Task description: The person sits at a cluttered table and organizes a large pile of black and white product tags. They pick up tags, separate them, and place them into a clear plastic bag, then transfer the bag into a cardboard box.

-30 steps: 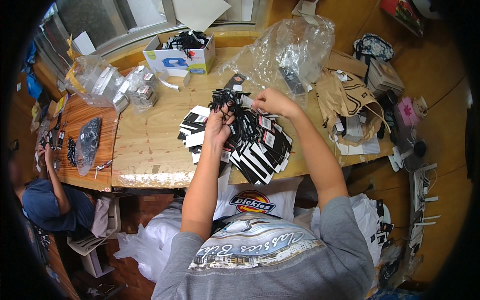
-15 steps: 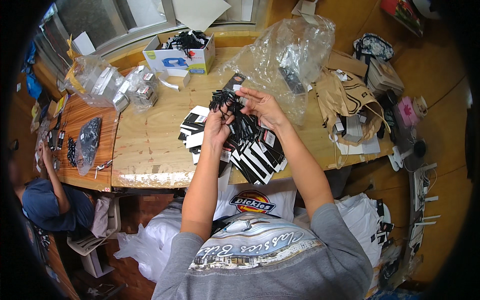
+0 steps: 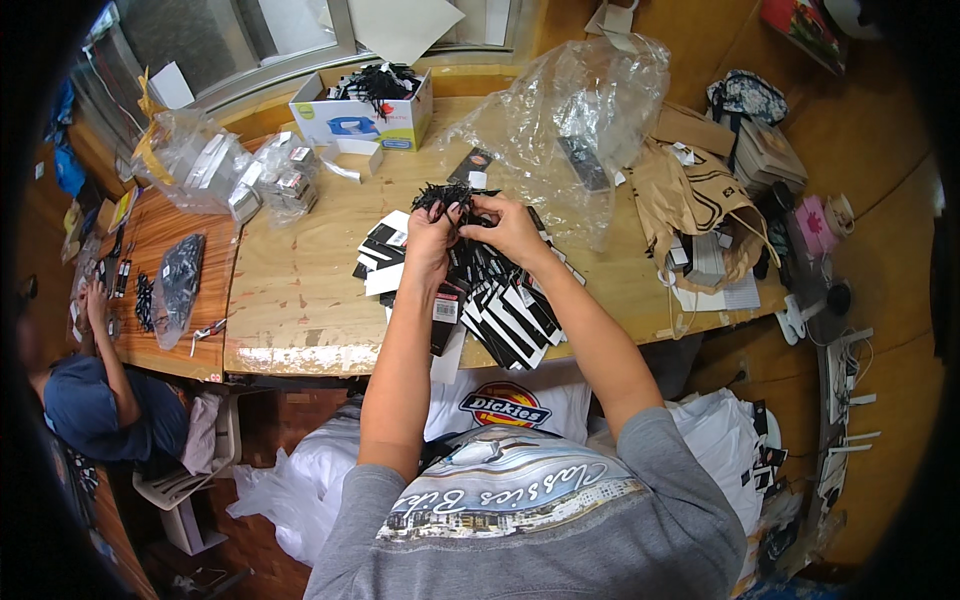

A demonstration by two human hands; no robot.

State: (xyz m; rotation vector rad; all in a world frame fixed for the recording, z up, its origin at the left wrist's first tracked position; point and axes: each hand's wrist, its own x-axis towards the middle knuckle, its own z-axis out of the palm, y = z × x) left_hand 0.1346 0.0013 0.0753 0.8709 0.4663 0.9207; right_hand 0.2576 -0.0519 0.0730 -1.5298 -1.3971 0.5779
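Observation:
My left hand [image 3: 430, 245] is closed around a bunch of black tag strings [image 3: 438, 196], whose looped ends stick out above its fingers. Against the right side of that bunch, my right hand [image 3: 512, 232] has its thumb and fingers pinched on the strings; the exact strands are hidden. Below both hands, black-and-white hang tags [image 3: 508, 325] fan out over the table toward its front edge. One black tag with a white label [image 3: 446, 307] hangs beside my left wrist. More tags [image 3: 384, 240] lie spread left of my left hand.
Behind the tags are a box of black strings [image 3: 375, 115] and a crumpled clear plastic bag [image 3: 560, 100]. A brown paper bag [image 3: 690, 200] stands right on the wooden table [image 3: 300, 290]. Clear packs [image 3: 285, 180] lie left. A co-worker [image 3: 110, 400] sits far left.
My right hand has moved in toward the left one, its raised, spread fingers now pinched on the strings. A labelled black tag shows more beside my left wrist.

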